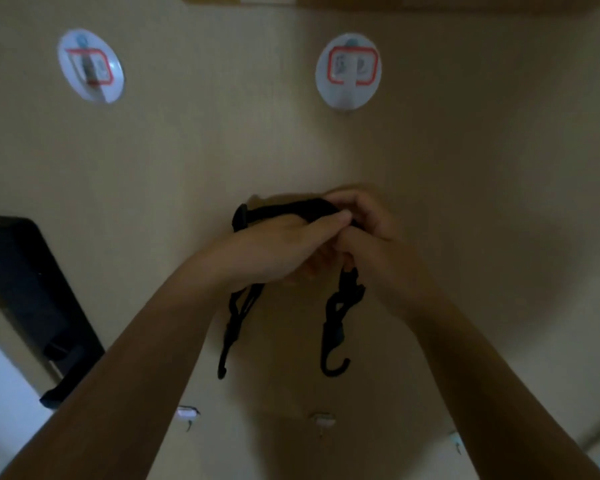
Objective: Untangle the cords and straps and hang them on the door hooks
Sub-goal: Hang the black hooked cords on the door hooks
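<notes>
L hand (pixel 278 245) & R hand (pixel 369 233) both grip black strap (pixel 291 206), hook ends (pixel 335 367) dangling by door (pixel 187 150).

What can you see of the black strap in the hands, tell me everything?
The black strap looks like woven or elastic cord, bunched into a band on top, where the left hand and right hand both grip it before the door. Two tangled ends hang down: the right one carries a curved hook, the left a straight tip.

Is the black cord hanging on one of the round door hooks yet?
No, the left hand and right hand both hold the black cord bunched up, below the nearest round hook.
</notes>
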A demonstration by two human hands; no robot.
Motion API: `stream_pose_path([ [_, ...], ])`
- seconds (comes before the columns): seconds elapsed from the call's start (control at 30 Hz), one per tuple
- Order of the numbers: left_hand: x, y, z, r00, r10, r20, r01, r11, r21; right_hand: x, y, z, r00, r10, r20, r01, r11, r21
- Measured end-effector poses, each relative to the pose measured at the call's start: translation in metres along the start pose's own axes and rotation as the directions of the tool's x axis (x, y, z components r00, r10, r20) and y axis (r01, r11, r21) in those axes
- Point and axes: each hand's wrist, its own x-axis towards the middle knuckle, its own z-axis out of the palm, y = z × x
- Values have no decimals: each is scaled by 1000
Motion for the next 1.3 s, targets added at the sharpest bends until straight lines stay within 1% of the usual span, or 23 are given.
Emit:
stream_pose_path([
  [0.1,2,-9,-2,996,41,85,-33,995,-96,-1,4,-1,999,18,37,-16,998,-68],
  [0.17,-5,-15,-4,994,70,85,-59,990,-126,-2,5,-2,998,58,16,-57,995,-85],
  [0.2,-7,-17,-4,992,116,39,-110,984,-142,-3,5,-3,997,78,-12,-78,993,-86],
  [0.23,-8,-20,-3,981,192,-38,-196,969,-149,-4,4,-5,995,93,-31,-96,991,-89],
  [0.27,-7,-23,0,950,279,-140,-295,948,-120,-5,4,-6,994,104,-35,-107,989,-99],
  [0.3,-6,-25,3,904,361,-228,-384,921,-67,-7,1,-7,994,107,-24,-109,989,-102],
  [0.33,-4,-25,6,873,399,-279,-419,908,-13,-9,-1,-7,994,105,-13,-105,990,-98],
  [0.37,-2,-25,11,856,423,-297,-442,897,5,-11,-4,-7,995,96,-7,-97,992,-82],
  [0.4,1,-26,16,849,439,-294,-467,884,-30,-13,-7,-7,996,89,-14,-90,994,-61],
  [0.47,8,-23,27,839,456,-297,-516,841,-166,-15,-12,-11,995,82,-53,-82,997,0],
  [0.57,12,-15,36,806,505,-308,-577,787,-220,-19,-20,-18,992,88,-95,-82,995,63],
  [0.63,13,-9,38,804,524,-280,-587,772,-241,-20,-23,-23,991,96,-93,-91,994,52],
  [0.67,14,-6,37,815,514,-268,-577,768,-279,-21,-24,-25,992,92,-85,-87,994,64],
  [0.73,16,-1,35,846,463,-263,-532,757,-380,-21,-29,-30,996,76,-52,-69,990,123],
  [0.8,18,7,29,864,419,-279,-502,763,-408,-21,-36,-33,998,57,-36,-52,990,130],
  [0.87,18,17,21,873,404,-272,-483,788,-381,-19,-44,-35,998,20,-67,-19,1000,10],
  [0.97,12,32,5,857,446,-259,-511,799,-317,-18,-55,-41,991,-77,-110,50,971,-233],
  [1.07,6,45,-9,843,473,-257,-537,778,-328,-18,-67,-51,984,-156,-80,119,930,-347],
  [1.1,5,50,-14,838,485,-252,-545,767,-338,-17,-74,-54,980,-187,-68,152,924,-352],
  [1.17,3,61,-26,829,509,-232,-559,743,-368,-14,-86,-61,968,-238,-76,208,937,-281],
  [1.23,2,78,-41,810,544,-217,-583,710,-395,-8,-103,-71,947,-281,-156,246,946,-209],
  [1.3,4,98,-51,787,576,-221,-613,690,-385,0,-120,-81,912,-345,-220,293,926,-238],
])
